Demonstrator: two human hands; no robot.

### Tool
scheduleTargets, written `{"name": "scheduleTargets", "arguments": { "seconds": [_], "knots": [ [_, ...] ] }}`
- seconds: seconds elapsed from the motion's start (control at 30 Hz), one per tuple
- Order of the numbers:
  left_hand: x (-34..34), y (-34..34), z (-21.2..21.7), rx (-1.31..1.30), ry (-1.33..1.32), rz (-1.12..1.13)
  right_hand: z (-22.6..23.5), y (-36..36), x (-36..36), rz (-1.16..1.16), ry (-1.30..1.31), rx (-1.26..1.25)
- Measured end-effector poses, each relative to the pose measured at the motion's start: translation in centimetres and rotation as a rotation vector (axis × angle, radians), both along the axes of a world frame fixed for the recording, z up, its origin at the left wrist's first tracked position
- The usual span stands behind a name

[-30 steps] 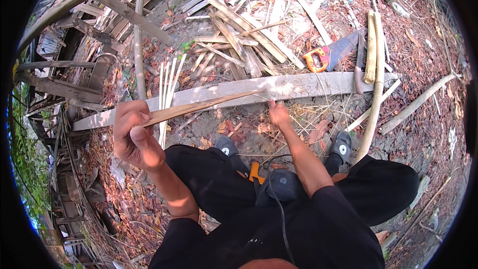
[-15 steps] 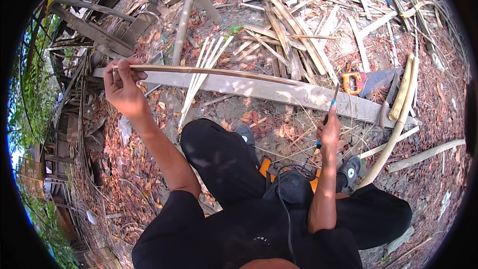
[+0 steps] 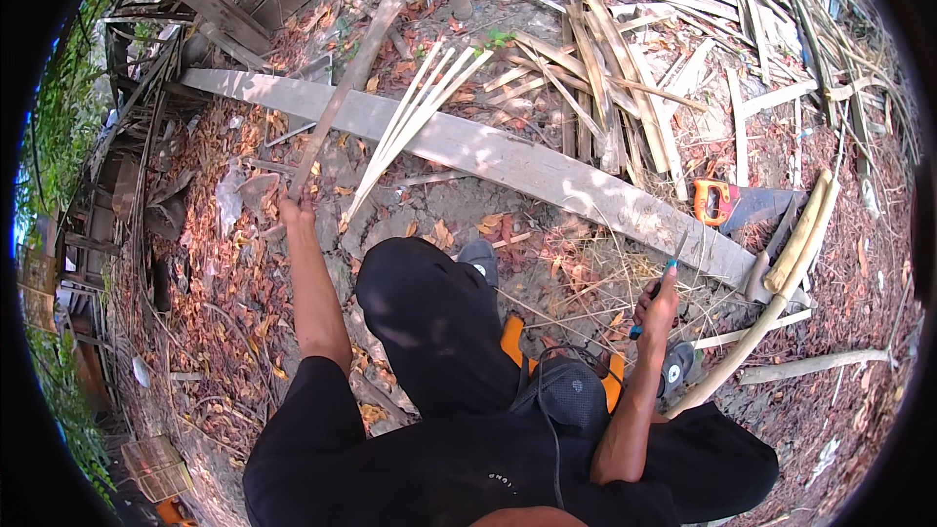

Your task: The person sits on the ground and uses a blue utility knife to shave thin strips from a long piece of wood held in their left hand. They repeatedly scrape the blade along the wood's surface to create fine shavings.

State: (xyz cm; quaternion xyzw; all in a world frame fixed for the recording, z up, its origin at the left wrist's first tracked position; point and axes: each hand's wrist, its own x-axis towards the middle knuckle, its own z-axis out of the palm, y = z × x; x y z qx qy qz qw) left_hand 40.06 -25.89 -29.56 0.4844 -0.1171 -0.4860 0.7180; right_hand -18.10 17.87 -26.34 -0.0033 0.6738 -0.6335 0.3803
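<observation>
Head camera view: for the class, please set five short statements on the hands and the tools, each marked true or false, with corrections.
1. The right hand holds a knife. True.
2. The left hand and the right hand hold the knife together. False: the left hand holds the near end of a wooden strip.
3. Several pale sticks lie across the long plank. True.
4. A saw with an orange handle lies on the far side of the plank. True.
5. The saw lies to the left of the pale sticks. False: it lies to their right.
</observation>
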Motion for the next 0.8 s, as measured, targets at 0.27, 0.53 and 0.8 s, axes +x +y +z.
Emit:
{"name": "scheduleTargets", "arguments": {
  "seconds": [0.27,0.53,0.8],
  "knots": [
    [-4.5,-0.7,-0.5,0.177,-0.178,0.013,-0.7,-1.5,1.0,0.01,-0.003,0.07],
    [1.2,-1.3,-5.3,0.058,-0.636,-0.2,-1.1,-1.3,1.0,0.025,-0.018,0.073],
    [-9.7,-0.9,-0.8,0.016,-1.272,-0.017,-1.2,-0.8,0.4,-0.022,-0.002,0.054]
  ]
}}
